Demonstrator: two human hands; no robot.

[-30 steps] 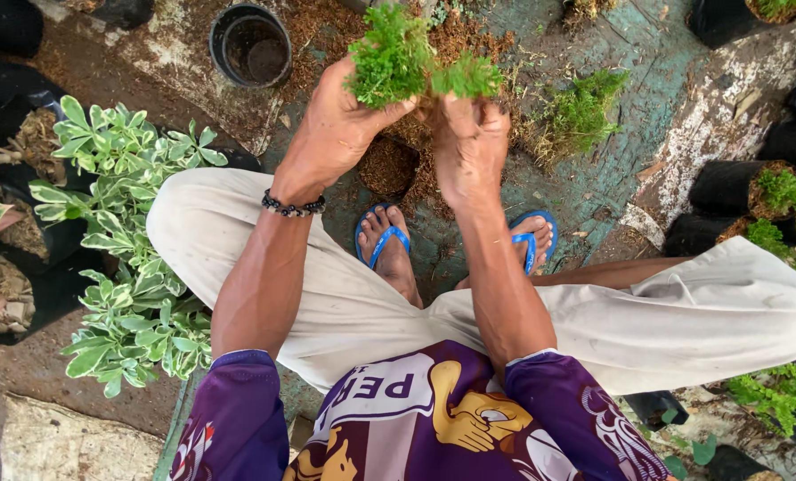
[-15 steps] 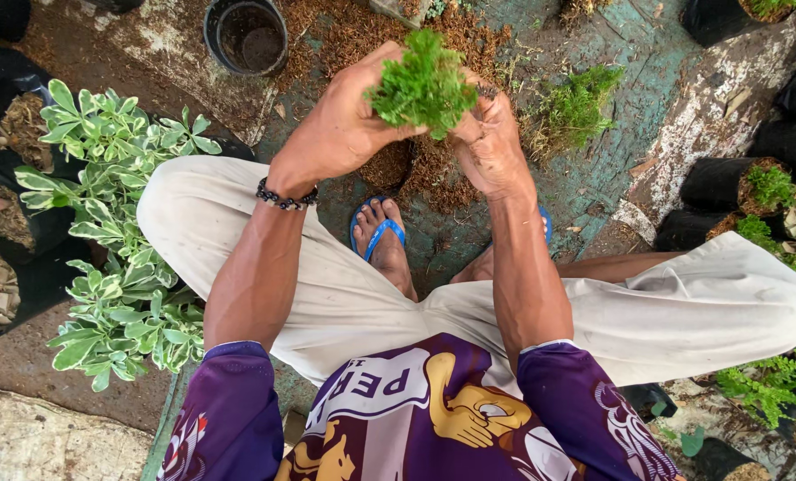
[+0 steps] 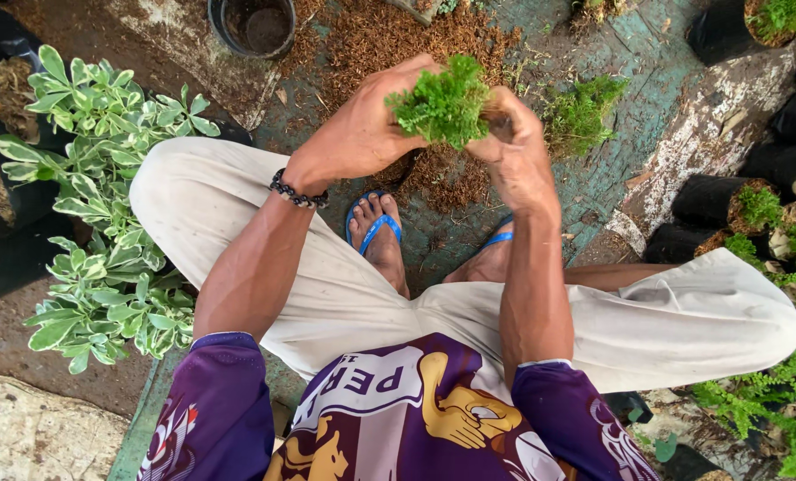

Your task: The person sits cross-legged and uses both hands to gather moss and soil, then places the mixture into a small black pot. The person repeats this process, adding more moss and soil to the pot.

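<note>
A small bright-green fern-like plant clump (image 3: 442,105) is held up between both hands above a heap of brown coconut-fibre soil (image 3: 398,44). My left hand (image 3: 362,129), with a black bead bracelet at the wrist, grips the clump from the left. My right hand (image 3: 515,151) closes on its right side and base. I am squatting, with both feet in blue flip-flops (image 3: 373,227) below the hands.
A black empty pot (image 3: 252,25) stands at the top. Another green clump (image 3: 583,111) lies on the ground to the right. Variegated leafy plants (image 3: 95,205) crowd the left. Black grow bags with ferns (image 3: 727,209) line the right.
Two separate green pieces held apart a second ago are now pressed together into one clump. Both hands have drawn in closer to each other.
</note>
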